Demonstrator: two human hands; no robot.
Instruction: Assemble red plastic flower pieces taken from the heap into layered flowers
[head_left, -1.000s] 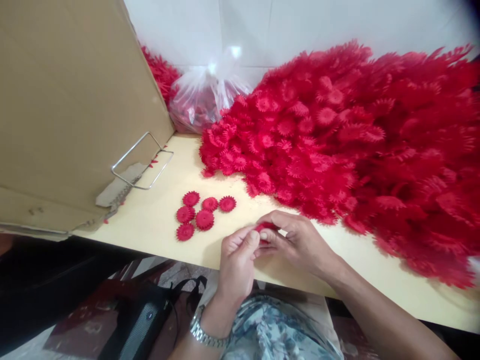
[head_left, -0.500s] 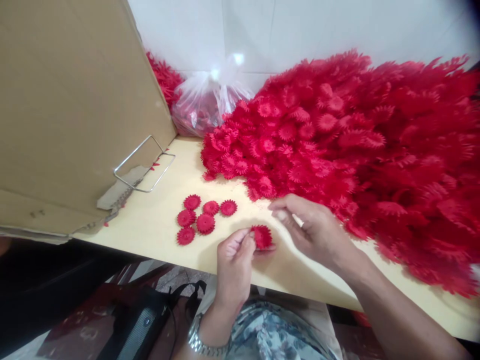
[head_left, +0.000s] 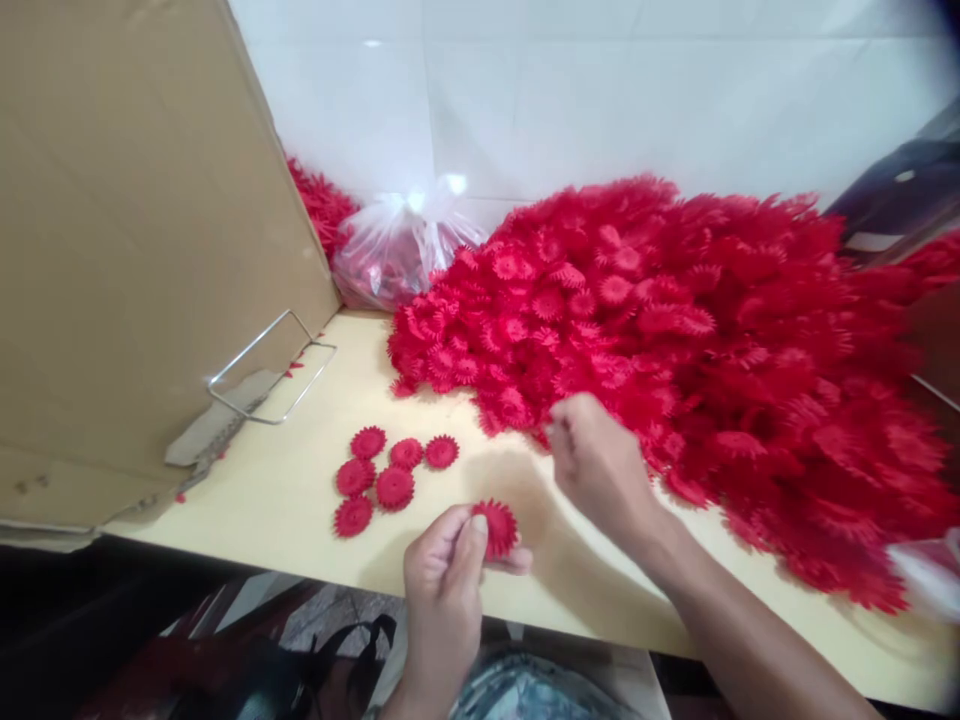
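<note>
My left hand (head_left: pixel 446 575) pinches a red toothed disc (head_left: pixel 498 528) between thumb and fingers, just above the table's front edge. The disc looks like a felt or paper flower with a jagged rim. My right hand (head_left: pixel 596 460) hovers at the front of a large heap of similar red discs (head_left: pixel 600 300). Its fingers are curled in, and whatever they may hold is hidden. To the left of my hands, several small stacks or single red discs (head_left: pixel 395 488) lie flat in a loose cluster on the pale yellow table (head_left: pixel 285 500).
A tall cardboard box (head_left: pixel 135 250) stands at the left, a bent wire frame (head_left: pixel 274 370) against it. Behind lies a tied clear plastic bag (head_left: pixel 390 250) with red pieces inside, near the white tiled wall (head_left: pixel 480 100). A dark object (head_left: pixel 892 200) is at the back right.
My view has tilted up and a little right, so everything sits lower. My right hand's fingers have curled in closer to the heap. My left hand still holds the disc.
</note>
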